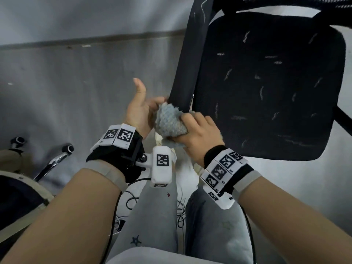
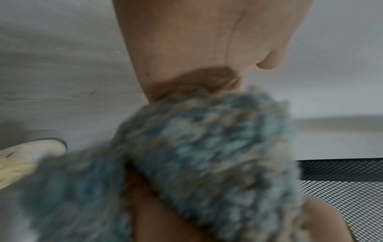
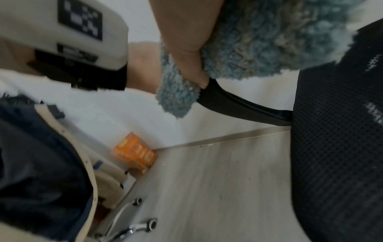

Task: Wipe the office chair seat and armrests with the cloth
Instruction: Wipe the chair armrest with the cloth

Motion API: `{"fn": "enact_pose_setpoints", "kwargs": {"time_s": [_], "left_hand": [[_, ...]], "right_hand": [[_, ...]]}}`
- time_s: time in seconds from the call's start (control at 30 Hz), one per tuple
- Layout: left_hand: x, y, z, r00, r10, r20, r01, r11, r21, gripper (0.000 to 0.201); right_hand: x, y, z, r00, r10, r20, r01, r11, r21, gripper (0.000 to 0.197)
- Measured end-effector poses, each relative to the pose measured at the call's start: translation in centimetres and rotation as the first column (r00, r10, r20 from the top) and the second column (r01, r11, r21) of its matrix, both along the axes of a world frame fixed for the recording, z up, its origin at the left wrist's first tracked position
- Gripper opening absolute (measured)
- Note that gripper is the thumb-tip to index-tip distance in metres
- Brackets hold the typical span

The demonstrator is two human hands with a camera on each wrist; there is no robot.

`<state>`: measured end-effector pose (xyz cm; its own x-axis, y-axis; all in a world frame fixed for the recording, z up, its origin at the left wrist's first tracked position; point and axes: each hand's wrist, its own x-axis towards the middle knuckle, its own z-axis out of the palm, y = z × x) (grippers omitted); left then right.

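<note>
The office chair's black mesh seat (image 1: 266, 92) carries several pale streaks. Its left armrest (image 1: 190, 54) runs down from the top of the head view and also carries a few pale streaks. A fluffy blue-grey cloth (image 1: 169, 121) is bunched at the armrest's near end. My right hand (image 1: 198, 134) grips the cloth from the right, its thumb pressed into the pile (image 3: 269, 32). My left hand (image 1: 144, 109) is on the cloth's left side, fingers curled onto its upper edge and thumb sticking up. The cloth (image 2: 207, 147) fills the left wrist view, blurred. Black armrest support (image 3: 238, 104) shows under the cloth.
A second chair's chrome base with casters (image 1: 57, 159) stands on the floor at left, beside a dark jacket with beige trim (image 1: 19, 197). Cables (image 1: 131, 202) lie by my legs. An orange box (image 3: 134, 153) sits against the wall. A pale shoe (image 2: 27, 157) is below.
</note>
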<state>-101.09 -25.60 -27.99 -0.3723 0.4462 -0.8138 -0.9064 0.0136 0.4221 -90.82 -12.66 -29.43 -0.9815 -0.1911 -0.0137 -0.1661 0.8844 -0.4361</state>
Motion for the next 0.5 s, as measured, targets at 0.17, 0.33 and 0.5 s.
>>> {"fn": "enact_pose_setpoints", "kwargs": {"time_s": [0.17,0.33,0.5], "left_hand": [[0.6,0.5,0.4,0.991,0.133,0.017,-0.134,0.99,0.038,0.101],[1.1,0.8,0.6,0.996,0.083,-0.041,-0.083,0.996,0.02,0.102],[1.3,0.5,1.0,0.952,0.272,0.138,-0.292,0.943,0.158,0.092]], "right_hand": [[-1.9,1.5,2.2,0.99,-0.07,0.118,0.092,0.978,-0.187,0.017],[-6.5,2.2,3.7,0.917,-0.349,0.195,0.393,0.878,-0.275,0.027],[-2.8,0.0,2.6,0.971,-0.221,0.094,0.234,0.959,-0.16,0.027]]}}
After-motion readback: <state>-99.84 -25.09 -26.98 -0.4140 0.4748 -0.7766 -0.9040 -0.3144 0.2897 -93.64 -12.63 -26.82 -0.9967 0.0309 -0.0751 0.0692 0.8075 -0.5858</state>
